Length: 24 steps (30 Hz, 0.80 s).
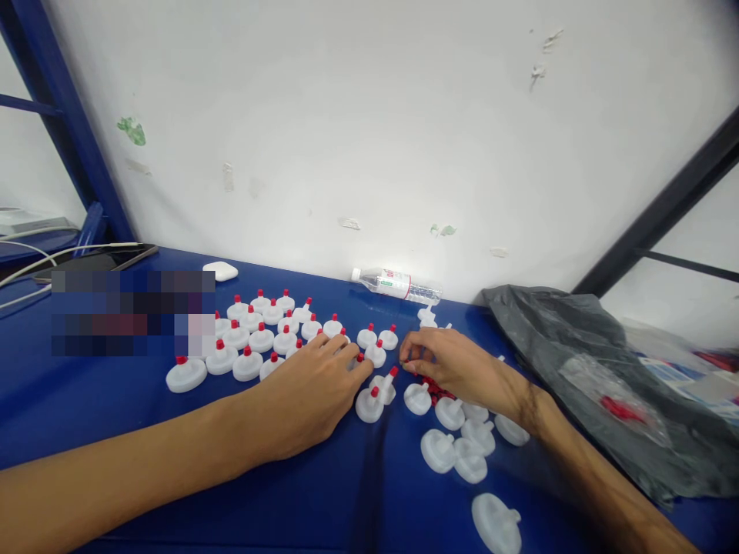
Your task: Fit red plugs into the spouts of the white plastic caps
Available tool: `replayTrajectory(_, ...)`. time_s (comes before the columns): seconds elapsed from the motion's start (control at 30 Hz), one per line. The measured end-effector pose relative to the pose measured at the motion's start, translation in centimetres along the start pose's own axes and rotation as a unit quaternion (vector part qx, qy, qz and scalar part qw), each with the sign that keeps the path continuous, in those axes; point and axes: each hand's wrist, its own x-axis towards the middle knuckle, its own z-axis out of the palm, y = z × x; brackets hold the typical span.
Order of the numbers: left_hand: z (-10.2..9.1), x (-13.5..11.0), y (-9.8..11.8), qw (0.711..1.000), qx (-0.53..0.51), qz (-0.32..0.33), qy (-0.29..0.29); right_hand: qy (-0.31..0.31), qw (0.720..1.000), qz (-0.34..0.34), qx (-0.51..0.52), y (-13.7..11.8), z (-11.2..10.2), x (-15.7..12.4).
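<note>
My left hand point(326, 385) reaches over a group of white nozzle lids with red tips, its fingers curled down around one red-tipped lid point(360, 358) that they partly hide. To its right, two more red-tipped lids point(370, 405) lean together. My right hand point(447, 362) is bent with thumb and fingertips drawn together over the table; whatever is between them is too small to make out. Under its palm lies a pile of small red caps point(439, 391). Several white lids without red tips point(450, 413) lie below and around that hand, some tilted.
Rows of red-tipped lids point(247, 363) stand on the blue table point(277, 500). A clear bottle point(398, 285) lies by the wall. At right is a grey plastic bag point(536, 338) with a clear bag of red pieces point(623, 408). A white case point(220, 271) and cables point(35, 265) are left.
</note>
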Motion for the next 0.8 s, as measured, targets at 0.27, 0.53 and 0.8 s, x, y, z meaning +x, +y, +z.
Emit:
replayTrajectory(0.27,-0.03,0.10,-0.01,1.000,0.002,0.003,-0.010,-0.003,1.000,0.003,-0.002,0.04,0.07,0.05)
replayTrajectory(0.53,-0.24,-0.10,0.11,1.000,0.004,0.004,-0.017,0.001,1.000,0.003,-0.017,-0.48,0.10,-0.13)
replayTrajectory(0.8,-0.41,-0.04,0.09,1.000,0.003,0.001,-0.016,0.003,1.000,0.005,-0.026,-0.54,0.34,-0.03)
